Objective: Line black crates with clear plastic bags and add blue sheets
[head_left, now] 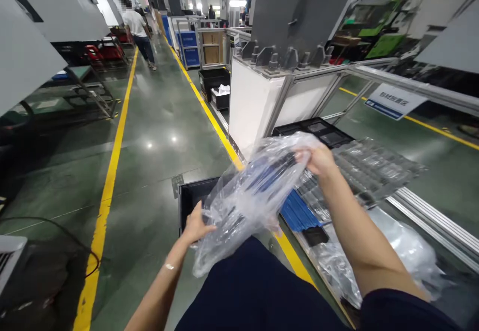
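Note:
A clear plastic bag (247, 201) with dark and blue parts inside stretches between both my hands, in front of my lap. My left hand (196, 226) grips its lower end, just over a black bin (189, 199) on the floor. My right hand (318, 159) pinches the bag's upper end, above a clear blister tray (377, 166) that lies on the workbench at my right.
A black tray (318, 129) lies behind the clear one, and blue sheets (297, 211) and more plastic film (407, 251) lie on the bench. A white cabinet (250, 101) stands ahead. Yellow floor lines (108, 181) edge a green aisle where a person (138, 32) walks far off.

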Tool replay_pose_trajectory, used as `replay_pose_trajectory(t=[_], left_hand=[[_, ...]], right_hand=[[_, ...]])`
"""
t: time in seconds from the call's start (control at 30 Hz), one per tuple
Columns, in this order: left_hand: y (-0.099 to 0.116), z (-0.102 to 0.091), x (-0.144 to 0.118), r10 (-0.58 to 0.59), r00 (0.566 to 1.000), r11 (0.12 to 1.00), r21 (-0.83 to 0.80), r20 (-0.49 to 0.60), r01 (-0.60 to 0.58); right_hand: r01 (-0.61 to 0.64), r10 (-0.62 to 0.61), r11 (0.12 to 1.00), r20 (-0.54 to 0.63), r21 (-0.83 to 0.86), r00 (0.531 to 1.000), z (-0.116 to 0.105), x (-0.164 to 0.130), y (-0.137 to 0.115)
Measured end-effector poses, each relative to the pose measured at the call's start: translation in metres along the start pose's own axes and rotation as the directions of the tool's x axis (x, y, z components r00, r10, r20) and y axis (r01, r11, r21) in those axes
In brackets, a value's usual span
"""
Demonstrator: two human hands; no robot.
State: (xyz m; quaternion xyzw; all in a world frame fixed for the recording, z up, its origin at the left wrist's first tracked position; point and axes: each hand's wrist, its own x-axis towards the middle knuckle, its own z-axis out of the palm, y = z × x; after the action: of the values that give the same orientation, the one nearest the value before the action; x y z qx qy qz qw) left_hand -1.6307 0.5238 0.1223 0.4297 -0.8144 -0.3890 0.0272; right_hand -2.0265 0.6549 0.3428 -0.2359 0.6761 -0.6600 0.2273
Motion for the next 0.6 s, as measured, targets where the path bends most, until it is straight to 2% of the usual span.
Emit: replay_pose_trajectory(t=[0.07,0.1,0.17,0.2,0.23,0.27,0.3,0.33,0.37,0.4,0.43,0.47,0.5,0.53,0.57,0.6], left_hand=[[0.060,0.016,0.032,0.092,0.996,0.992,0.082,0.008,-0.092],[0.083,0.021,0.046,0.114,0.993,0.987,0.110,0.040,-0.118],[0.108,0.020,0.069,0.091,0.991,0.979,0.174,0.099,-0.107],[0.110,0.012,0.079,0.070,0.992,0.975,0.201,0.102,-0.089],[0.107,0.000,0.089,0.051,0.996,0.973,0.220,0.074,-0.066],[0.101,-0.016,0.100,0.042,0.999,0.971,0.233,0.026,-0.047],[0.094,-0.034,0.111,0.028,0.995,0.977,0.213,-0.092,-0.008],[0.089,-0.052,0.122,0.043,0.980,0.981,0.195,-0.197,-0.004],[0.085,-0.071,0.133,0.107,0.953,0.980,0.192,-0.282,-0.054],[0.085,-0.087,0.142,0.203,0.911,0.970,0.200,-0.360,-0.138],[0.089,-0.102,0.150,0.286,0.857,0.955,0.200,-0.428,-0.218],[0.095,-0.112,0.155,0.346,0.802,0.938,0.184,-0.487,-0.293],[0.104,-0.119,0.157,0.366,0.757,0.927,0.144,-0.542,-0.345],[0.114,-0.121,0.156,0.341,0.729,0.926,0.080,-0.593,-0.368],[0.124,-0.118,0.152,0.291,0.721,0.929,0.007,-0.629,-0.369],[0.132,-0.110,0.144,0.234,0.732,0.935,-0.059,-0.640,-0.351]], right_hand=[[-0.033,0.036,0.999,0.129,-0.020,0.991,0.027,-0.029,-0.012],[-0.025,0.036,0.997,0.167,-0.069,0.985,0.032,-0.042,-0.016],[0.055,-0.013,0.962,0.160,-0.266,0.987,0.024,-0.062,-0.017],[0.103,-0.055,0.897,0.122,-0.429,0.991,0.010,-0.070,-0.014],[0.116,-0.089,0.775,0.073,-0.621,0.993,-0.009,-0.078,-0.009],[0.074,-0.100,0.594,0.018,-0.801,0.995,-0.032,-0.088,-0.002],[-0.009,-0.081,0.376,-0.043,-0.927,0.996,-0.056,-0.099,0.008],[-0.116,-0.029,0.161,-0.122,-0.980,0.992,-0.080,-0.112,0.018],[-0.207,0.033,-0.002,-0.207,-0.978,0.978,-0.103,-0.126,0.029],[-0.293,0.078,-0.097,-0.301,-0.951,0.951,-0.124,-0.142,0.040],[-0.388,0.095,-0.133,-0.401,-0.912,0.911,-0.144,-0.158,0.050],[-0.486,0.083,-0.112,-0.496,-0.867,0.864,-0.161,-0.173,0.058],[-0.579,0.046,-0.040,-0.581,-0.814,0.813,-0.176,-0.187,0.064],[-0.651,-0.002,0.099,-0.655,-0.753,0.756,-0.189,-0.200,0.069],[-0.679,-0.045,0.274,-0.714,-0.681,0.699,-0.199,-0.210,0.072],[-0.658,-0.076,0.448,-0.759,-0.605,0.646,-0.207,-0.219,0.076]])
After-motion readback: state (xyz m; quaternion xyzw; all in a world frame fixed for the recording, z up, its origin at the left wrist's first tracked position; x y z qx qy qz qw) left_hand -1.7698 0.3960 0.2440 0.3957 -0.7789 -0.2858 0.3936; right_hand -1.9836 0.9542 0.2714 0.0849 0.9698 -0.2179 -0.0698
